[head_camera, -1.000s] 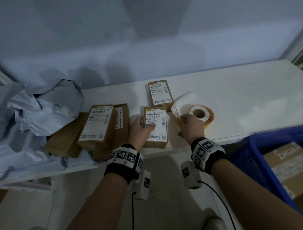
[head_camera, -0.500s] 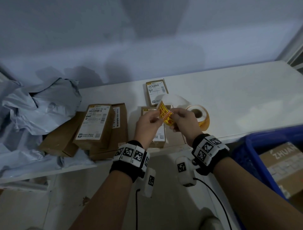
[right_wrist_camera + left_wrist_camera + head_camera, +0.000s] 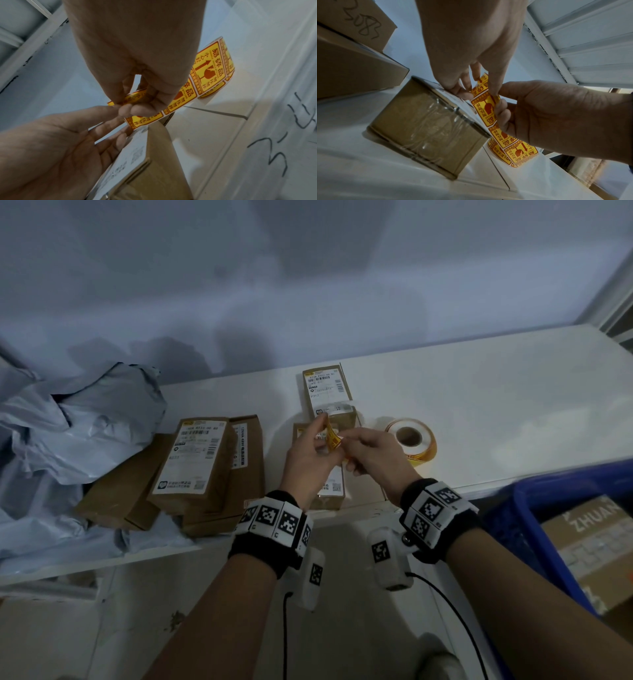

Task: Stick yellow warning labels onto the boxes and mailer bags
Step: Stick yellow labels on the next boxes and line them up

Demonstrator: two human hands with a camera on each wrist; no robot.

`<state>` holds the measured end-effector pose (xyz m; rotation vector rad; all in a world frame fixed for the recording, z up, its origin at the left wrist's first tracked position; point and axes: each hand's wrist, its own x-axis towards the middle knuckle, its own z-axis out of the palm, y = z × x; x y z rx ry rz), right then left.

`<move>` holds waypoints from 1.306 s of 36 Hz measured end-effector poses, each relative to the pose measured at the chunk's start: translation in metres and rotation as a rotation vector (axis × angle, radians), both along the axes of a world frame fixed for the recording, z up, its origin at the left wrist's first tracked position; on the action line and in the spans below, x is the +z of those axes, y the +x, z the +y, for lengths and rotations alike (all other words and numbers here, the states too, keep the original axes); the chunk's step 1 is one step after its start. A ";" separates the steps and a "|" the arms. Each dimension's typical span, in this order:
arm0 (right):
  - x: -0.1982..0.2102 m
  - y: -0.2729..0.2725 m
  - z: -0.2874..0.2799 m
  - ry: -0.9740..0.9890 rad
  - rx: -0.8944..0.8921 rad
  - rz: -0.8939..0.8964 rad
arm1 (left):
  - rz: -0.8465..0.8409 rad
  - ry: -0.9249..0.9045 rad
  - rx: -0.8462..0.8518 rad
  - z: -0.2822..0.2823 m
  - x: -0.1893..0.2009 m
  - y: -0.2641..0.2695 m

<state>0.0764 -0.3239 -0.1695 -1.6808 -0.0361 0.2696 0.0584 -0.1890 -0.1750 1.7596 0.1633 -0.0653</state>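
A strip of yellow warning labels (image 3: 334, 440) runs from the label roll (image 3: 411, 440) on the white table up to my hands. My left hand (image 3: 325, 434) pinches the end label (image 3: 483, 82) between thumb and finger. My right hand (image 3: 347, 446) pinches the strip (image 3: 181, 100) just below it. Both hands hover above a small brown box (image 3: 329, 491) with a white shipping label, near the table's front edge. That box's taped side (image 3: 426, 125) shows in the left wrist view. A second small box (image 3: 327, 392) lies behind it.
Several brown boxes (image 3: 198, 460) are stacked at the left, partly on grey mailer bags (image 3: 78, 433). A blue crate (image 3: 534, 501) holding a carton (image 3: 596, 542) stands below the table's right front edge. The wall runs along the back of the table (image 3: 496, 392).
My left hand left the near box and my right hand left the roll. Both rose and met, drawing out the yellow strip, whose end label now curls away between my left fingers.
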 end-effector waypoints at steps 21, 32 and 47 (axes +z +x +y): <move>-0.002 0.004 0.000 -0.061 -0.037 -0.018 | -0.045 0.035 0.048 0.004 0.000 0.004; -0.016 0.012 -0.008 -0.136 -0.277 -0.013 | -0.038 0.006 0.255 0.014 0.000 0.008; 0.002 0.003 0.006 -0.066 -0.252 -0.100 | -0.042 -0.174 0.287 0.012 0.017 -0.002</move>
